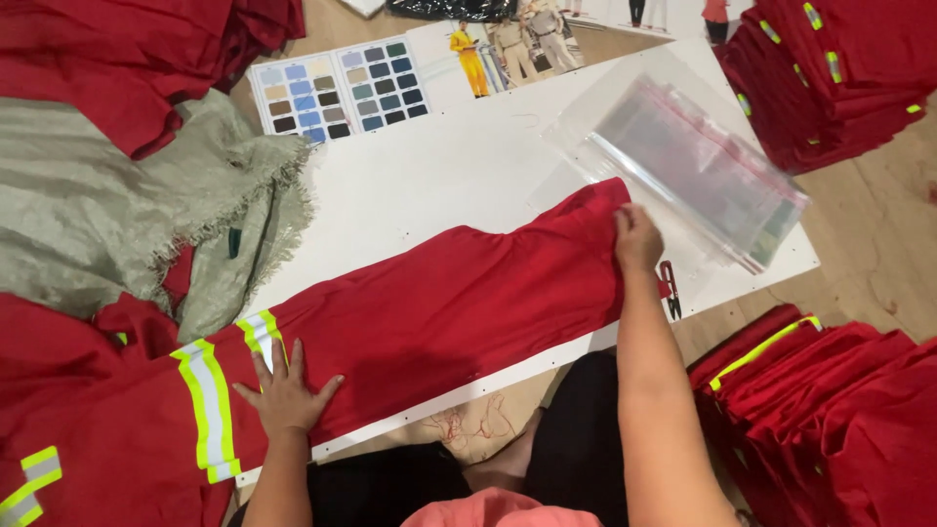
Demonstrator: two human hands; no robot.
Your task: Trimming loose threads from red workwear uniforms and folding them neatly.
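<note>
A red work garment [449,303] with yellow reflective bands lies stretched across the white board [439,176] on the floor. It looks soft, light and limp, best held at its edges. The left hand [285,390] presses flat, fingers spread, near a band; the right hand [636,237] pinches the far hem. Clear plastic bags [703,166] lie just beyond.

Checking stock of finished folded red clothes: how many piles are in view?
2: one pile at the top right beside the white board, one pile at the lower right by the right hand's arm. Both run off-frame, so more may be hidden.
</note>
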